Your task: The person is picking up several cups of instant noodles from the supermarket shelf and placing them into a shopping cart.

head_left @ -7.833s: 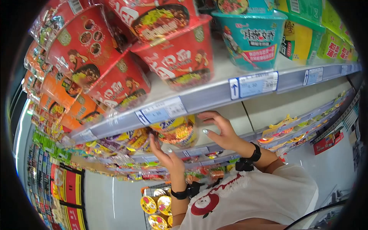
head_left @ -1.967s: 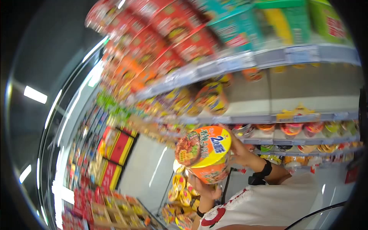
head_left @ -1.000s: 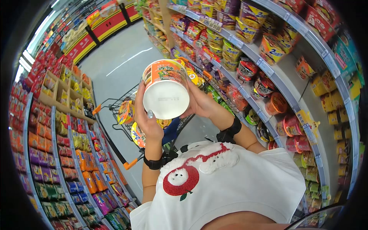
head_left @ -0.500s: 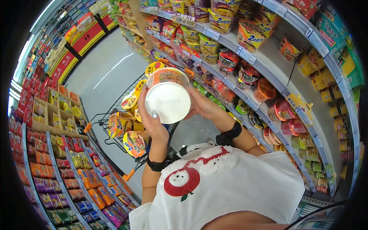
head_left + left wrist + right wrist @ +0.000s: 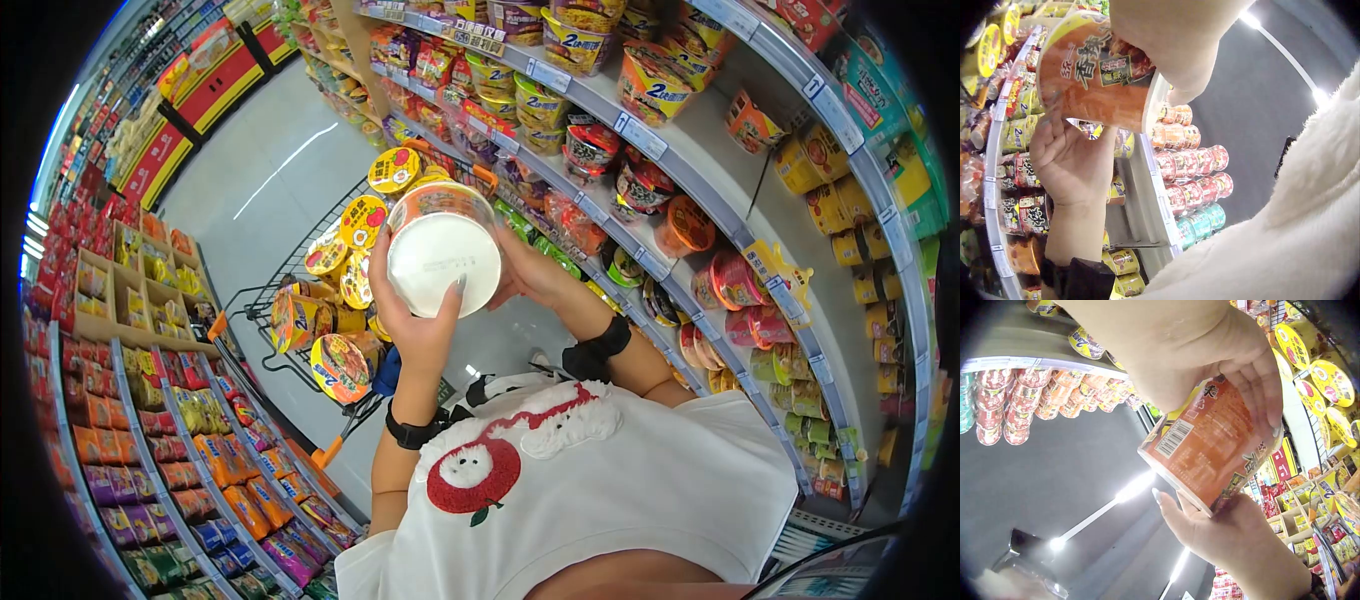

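An orange instant noodle tub (image 5: 445,260) is tilted so that its white base faces the head camera. My left hand (image 5: 415,325) grips it from the left, with the thumb laid on the base. On the far right side my right hand (image 5: 535,270) holds the tub; its fingers (image 5: 1260,387) wrap over the printed wall in the right wrist view. Chinese lettering shows on the orange wall of the tub (image 5: 1097,75) in the left wrist view. The tub's lid is turned away from the head camera.
A wire shopping cart (image 5: 250,305) beyond the hands carries several noodle tubs (image 5: 345,365). Shelves of tubs (image 5: 655,85) curve along the right, their price-label edge (image 5: 640,135) near the right arm. Racks of bagged snacks (image 5: 230,460) stand at left, with grey floor (image 5: 250,150) beyond.
My hands, earlier at the shelf, hold the tub over the aisle. It has turned from lid showing to base showing. Within the last half second the left thumb has moved onto the base.
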`<move>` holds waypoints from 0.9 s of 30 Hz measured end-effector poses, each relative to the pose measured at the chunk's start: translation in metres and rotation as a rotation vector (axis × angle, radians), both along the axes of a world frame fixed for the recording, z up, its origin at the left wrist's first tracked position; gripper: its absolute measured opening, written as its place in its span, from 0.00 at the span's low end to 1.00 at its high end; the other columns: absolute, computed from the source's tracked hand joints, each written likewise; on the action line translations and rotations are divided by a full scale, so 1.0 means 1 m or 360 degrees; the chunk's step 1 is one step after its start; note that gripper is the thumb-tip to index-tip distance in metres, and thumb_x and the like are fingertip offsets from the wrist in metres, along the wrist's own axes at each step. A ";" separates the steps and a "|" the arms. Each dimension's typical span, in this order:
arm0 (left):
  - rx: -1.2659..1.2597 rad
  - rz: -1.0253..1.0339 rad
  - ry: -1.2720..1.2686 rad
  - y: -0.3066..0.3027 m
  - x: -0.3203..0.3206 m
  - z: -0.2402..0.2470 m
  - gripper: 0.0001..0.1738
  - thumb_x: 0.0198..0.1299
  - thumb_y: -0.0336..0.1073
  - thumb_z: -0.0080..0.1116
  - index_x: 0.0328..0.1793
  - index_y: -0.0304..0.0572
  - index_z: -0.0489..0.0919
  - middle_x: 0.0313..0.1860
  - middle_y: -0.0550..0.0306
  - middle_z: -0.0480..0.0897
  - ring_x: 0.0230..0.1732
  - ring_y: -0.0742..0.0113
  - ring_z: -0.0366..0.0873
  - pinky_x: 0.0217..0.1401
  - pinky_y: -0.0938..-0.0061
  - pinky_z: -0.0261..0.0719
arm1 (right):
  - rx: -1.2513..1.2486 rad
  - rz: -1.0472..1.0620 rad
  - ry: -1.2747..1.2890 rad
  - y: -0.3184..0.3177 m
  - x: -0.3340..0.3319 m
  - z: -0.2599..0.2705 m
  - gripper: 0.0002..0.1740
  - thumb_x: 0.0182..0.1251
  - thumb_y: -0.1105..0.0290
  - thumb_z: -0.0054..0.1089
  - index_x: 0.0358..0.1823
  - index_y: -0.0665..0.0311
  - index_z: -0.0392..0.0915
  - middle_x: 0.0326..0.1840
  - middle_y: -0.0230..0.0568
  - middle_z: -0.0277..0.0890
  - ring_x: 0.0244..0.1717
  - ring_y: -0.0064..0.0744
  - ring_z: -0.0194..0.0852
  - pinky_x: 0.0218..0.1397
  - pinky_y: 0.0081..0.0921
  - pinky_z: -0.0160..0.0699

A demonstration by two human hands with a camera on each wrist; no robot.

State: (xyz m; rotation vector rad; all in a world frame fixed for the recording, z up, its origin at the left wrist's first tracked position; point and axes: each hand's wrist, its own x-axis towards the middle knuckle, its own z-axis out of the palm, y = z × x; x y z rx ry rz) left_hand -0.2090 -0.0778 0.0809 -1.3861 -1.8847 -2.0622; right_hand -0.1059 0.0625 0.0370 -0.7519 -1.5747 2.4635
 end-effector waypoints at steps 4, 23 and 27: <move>-0.0048 0.0062 -0.0090 -0.001 0.002 -0.003 0.47 0.40 0.28 0.67 0.68 0.33 0.56 0.65 0.44 0.63 0.65 0.54 0.62 0.66 0.64 0.60 | 0.0015 0.0028 -0.0046 -0.002 0.001 0.002 0.49 0.62 0.30 0.25 0.37 0.76 0.75 0.27 0.56 0.78 0.27 0.43 0.81 0.29 0.31 0.83; -0.0118 -0.0053 -0.0138 -0.001 -0.002 -0.014 0.26 0.59 0.29 0.47 0.65 0.31 0.61 0.65 0.44 0.64 0.66 0.56 0.61 0.69 0.65 0.56 | -0.0244 -0.0031 -0.0033 0.000 -0.002 -0.034 0.47 0.60 0.27 0.24 0.51 0.66 0.72 0.35 0.57 0.78 0.35 0.46 0.81 0.37 0.38 0.82; -0.0147 -0.0103 -0.0031 0.000 -0.004 -0.022 0.30 0.52 0.28 0.52 0.64 0.30 0.62 0.62 0.41 0.67 0.64 0.51 0.64 0.68 0.63 0.58 | -0.0451 -0.0136 0.0192 0.000 -0.011 -0.035 0.43 0.61 0.29 0.25 0.61 0.55 0.66 0.52 0.46 0.74 0.51 0.41 0.75 0.49 0.44 0.76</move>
